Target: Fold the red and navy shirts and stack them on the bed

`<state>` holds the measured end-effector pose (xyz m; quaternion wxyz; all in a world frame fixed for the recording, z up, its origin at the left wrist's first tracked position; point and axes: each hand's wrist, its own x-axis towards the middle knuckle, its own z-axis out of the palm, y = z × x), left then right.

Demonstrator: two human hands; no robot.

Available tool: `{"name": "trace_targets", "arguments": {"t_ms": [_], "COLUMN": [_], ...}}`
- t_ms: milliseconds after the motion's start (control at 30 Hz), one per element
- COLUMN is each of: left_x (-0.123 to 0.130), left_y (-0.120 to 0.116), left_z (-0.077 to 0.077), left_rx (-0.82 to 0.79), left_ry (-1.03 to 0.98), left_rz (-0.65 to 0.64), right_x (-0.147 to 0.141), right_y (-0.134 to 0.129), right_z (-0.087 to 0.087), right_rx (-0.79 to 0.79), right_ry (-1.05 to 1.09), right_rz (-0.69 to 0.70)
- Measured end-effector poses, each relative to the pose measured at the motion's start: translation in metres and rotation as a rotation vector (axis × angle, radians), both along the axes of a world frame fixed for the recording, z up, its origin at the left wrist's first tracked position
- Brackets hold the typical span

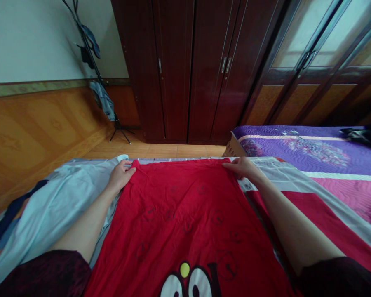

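Two bare hands, the left hand (121,175) and the right hand (243,168), rest at the far edge of one red cartoon-print garment (185,218) spread flat on a bed (352,194), fingers curled over the cloth; whether either grip is pinching it cannot be told. One pale blue cloth (58,210) lies alongside at left; one dark wardrobe (188,70) stands beyond.

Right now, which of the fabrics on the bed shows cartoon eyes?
The red shirt, with the left hand and right hand on its far edge; the pale blue cloth and purple quilt show no eyes.
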<state>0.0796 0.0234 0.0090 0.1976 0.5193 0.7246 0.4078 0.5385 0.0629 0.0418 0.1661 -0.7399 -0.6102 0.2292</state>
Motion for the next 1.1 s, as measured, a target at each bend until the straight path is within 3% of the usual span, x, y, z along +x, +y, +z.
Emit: {"name": "trace_targets", "arguments": {"t_ms": [167,367,533,867,1000,1100], "left_x": [-0.001,-0.002,-0.009,0.009,0.011,0.009], "left_y": [-0.009,-0.001,0.006,-0.005,-0.006,-0.005], "left_z": [0.006,0.001,-0.004,0.007,0.008,0.007], "left_rx": [-0.014,0.111,0.144,0.032,0.030,0.028], "left_ry": [-0.178,0.018,0.069,0.113,0.146,0.179], "left_rz": [-0.187,-0.069,0.042,-0.083,-0.079,-0.076], "right_x": [-0.009,-0.017,-0.013,-0.028,-0.039,-0.055], "right_y": [-0.007,-0.009,-0.009,-0.012,-0.019,-0.029], "right_z": [0.011,0.012,0.005,-0.002,0.013,0.027], "right_rx": [-0.021,0.142,0.120,0.191,0.255,0.203], "right_ry": [-0.154,-0.234,-0.253,-0.220,-0.105,0.054], "right_rz": [0.066,-0.037,-0.071,-0.047,0.090,0.341]}}
